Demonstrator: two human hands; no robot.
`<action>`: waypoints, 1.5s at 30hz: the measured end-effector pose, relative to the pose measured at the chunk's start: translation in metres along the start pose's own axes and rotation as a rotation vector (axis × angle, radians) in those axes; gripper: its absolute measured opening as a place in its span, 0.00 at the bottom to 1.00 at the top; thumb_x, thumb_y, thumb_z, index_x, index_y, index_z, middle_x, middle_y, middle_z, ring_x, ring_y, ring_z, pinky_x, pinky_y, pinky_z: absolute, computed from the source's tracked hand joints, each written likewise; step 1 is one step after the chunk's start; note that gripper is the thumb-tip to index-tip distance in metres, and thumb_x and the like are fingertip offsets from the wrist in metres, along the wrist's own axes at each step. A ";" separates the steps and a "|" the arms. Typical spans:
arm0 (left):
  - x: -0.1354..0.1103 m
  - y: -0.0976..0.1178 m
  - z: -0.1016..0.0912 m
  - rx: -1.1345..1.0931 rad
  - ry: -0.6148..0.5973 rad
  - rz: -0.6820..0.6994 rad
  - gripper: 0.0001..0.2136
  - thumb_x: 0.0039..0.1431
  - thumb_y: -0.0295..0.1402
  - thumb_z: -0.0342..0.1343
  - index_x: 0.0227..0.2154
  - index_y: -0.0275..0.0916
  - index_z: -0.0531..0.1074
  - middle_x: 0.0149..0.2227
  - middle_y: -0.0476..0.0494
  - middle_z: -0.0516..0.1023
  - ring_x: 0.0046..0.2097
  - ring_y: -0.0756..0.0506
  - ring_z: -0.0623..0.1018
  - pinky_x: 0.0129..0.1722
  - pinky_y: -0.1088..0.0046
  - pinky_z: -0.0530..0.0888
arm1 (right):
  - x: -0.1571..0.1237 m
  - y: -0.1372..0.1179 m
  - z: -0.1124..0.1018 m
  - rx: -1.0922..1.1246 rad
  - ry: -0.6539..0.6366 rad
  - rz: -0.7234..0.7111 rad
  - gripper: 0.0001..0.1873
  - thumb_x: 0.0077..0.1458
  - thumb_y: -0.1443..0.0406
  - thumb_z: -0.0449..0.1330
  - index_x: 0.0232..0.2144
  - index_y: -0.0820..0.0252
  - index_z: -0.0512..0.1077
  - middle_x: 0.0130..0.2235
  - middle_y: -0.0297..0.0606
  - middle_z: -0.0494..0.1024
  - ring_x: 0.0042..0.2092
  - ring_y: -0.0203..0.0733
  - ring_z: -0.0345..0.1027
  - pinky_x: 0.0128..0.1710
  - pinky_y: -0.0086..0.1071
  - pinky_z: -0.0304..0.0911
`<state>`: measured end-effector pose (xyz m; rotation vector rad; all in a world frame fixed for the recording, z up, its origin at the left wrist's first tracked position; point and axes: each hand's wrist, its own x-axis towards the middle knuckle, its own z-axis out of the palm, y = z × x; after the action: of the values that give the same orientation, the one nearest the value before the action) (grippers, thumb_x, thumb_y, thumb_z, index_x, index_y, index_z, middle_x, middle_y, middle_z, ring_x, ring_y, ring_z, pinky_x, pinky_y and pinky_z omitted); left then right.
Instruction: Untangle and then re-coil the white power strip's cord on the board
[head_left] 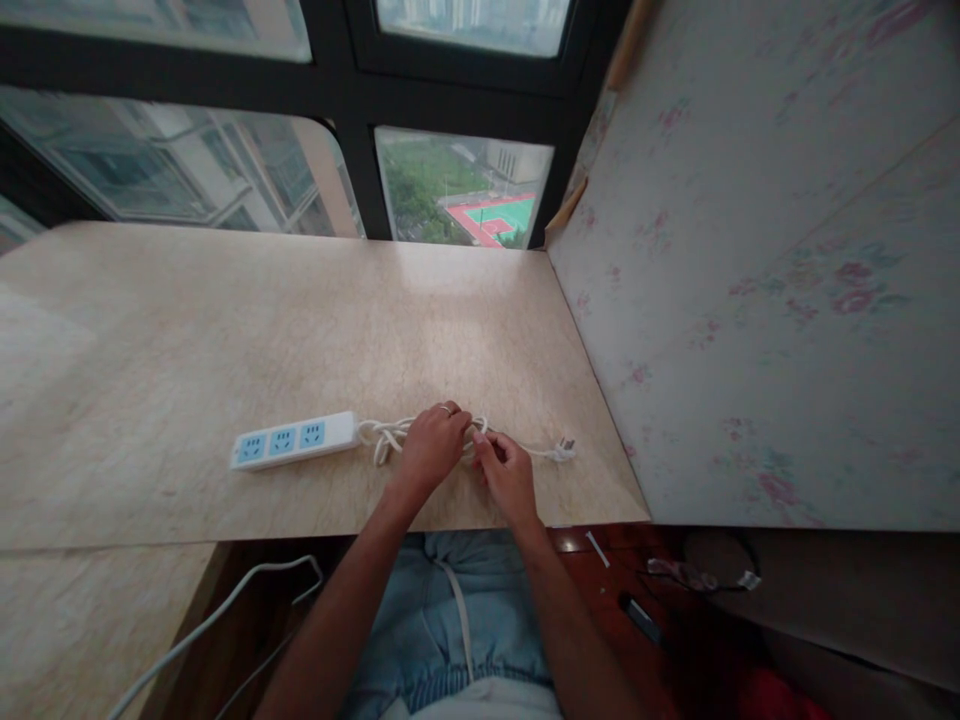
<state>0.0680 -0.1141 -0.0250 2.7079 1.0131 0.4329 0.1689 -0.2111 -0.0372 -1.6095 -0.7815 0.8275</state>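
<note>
A white power strip [296, 441] with three blue socket faces lies on the stone-patterned sill, left of my hands. From its right end runs a white power cord [384, 436], looped and bunched up. My left hand [437, 440] is closed over the bunched cord, a ring on one finger. Close beside it, my right hand [508, 474] pinches the cord with thumb and fingers near the right end of the bundle. The plug [564, 450] rests on the sill to the right, prongs pointing right. My fingers partly hide the middle of the bundle.
Dark-framed windows stand behind the sill [262, 320]. A flower-patterned wall panel [750, 280] bounds the right side. Below the front edge, a white cable [225, 610] hangs at left. On the reddish floor at right lie a dark object [640, 618] and a dark coiled cable [752, 560].
</note>
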 end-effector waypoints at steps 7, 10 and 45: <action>-0.013 0.006 0.003 0.001 0.198 0.029 0.10 0.59 0.23 0.50 0.38 0.38 0.74 0.39 0.40 0.76 0.42 0.41 0.73 0.42 0.63 0.71 | 0.002 -0.004 0.003 0.047 0.070 0.008 0.20 0.52 0.50 0.60 0.25 0.63 0.75 0.20 0.31 0.70 0.20 0.32 0.58 0.19 0.26 0.53; -0.014 0.007 0.000 -0.034 0.313 0.015 0.10 0.61 0.24 0.48 0.38 0.38 0.74 0.38 0.40 0.77 0.41 0.42 0.73 0.42 0.64 0.71 | 0.001 -0.008 0.004 0.064 0.101 -0.017 0.19 0.52 0.51 0.61 0.28 0.63 0.76 0.19 0.30 0.69 0.20 0.32 0.58 0.19 0.26 0.53; -0.003 -0.016 -0.035 -0.025 0.258 0.278 0.09 0.63 0.29 0.51 0.38 0.39 0.76 0.37 0.43 0.80 0.40 0.45 0.75 0.42 0.66 0.71 | 0.001 0.007 0.008 0.122 0.047 -0.226 0.15 0.60 0.56 0.56 0.26 0.60 0.69 0.20 0.29 0.68 0.21 0.32 0.61 0.23 0.27 0.56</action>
<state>0.0443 -0.1004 0.0024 2.8300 0.6784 0.8573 0.1632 -0.2073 -0.0454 -1.3989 -0.8458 0.6603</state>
